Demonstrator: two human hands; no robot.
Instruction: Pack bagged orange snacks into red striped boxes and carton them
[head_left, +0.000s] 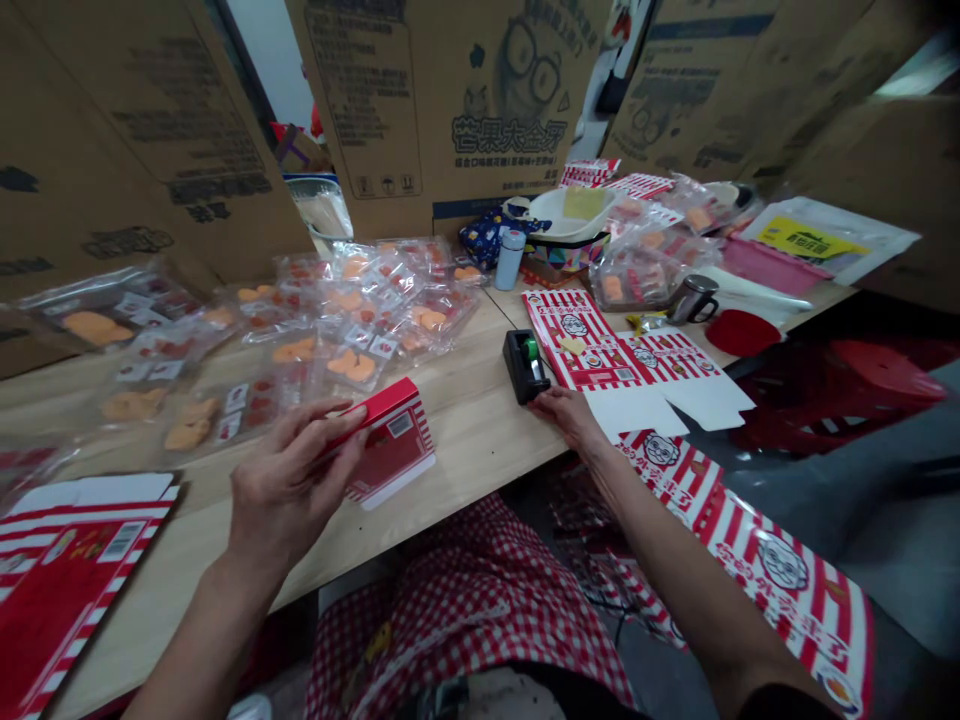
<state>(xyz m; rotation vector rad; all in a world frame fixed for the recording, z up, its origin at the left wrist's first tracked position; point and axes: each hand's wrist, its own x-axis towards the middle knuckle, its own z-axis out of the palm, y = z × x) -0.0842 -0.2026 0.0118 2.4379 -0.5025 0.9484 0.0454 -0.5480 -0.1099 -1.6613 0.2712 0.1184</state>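
My left hand (289, 480) is closed on a folded red-and-white striped carton (390, 440), holding it just above the wooden table (480, 440). My right hand (570, 412) reaches out to the base of a small black tape dispenser (523, 364) with a green roll; its fingers are curled at the dispenser and I cannot see whether they grip anything. Flat striped carton blanks (622, 360) lie just right of the dispenser.
Several clear packets of orange snacks (322, 320) cover the table's middle and left. More flat cartons (67, 560) lie at the near left. A white bowl (570, 215), a blue-capped bottle (510, 258) and a metal cup (694, 298) stand farther back. Cardboard boxes (450, 100) wall the rear.
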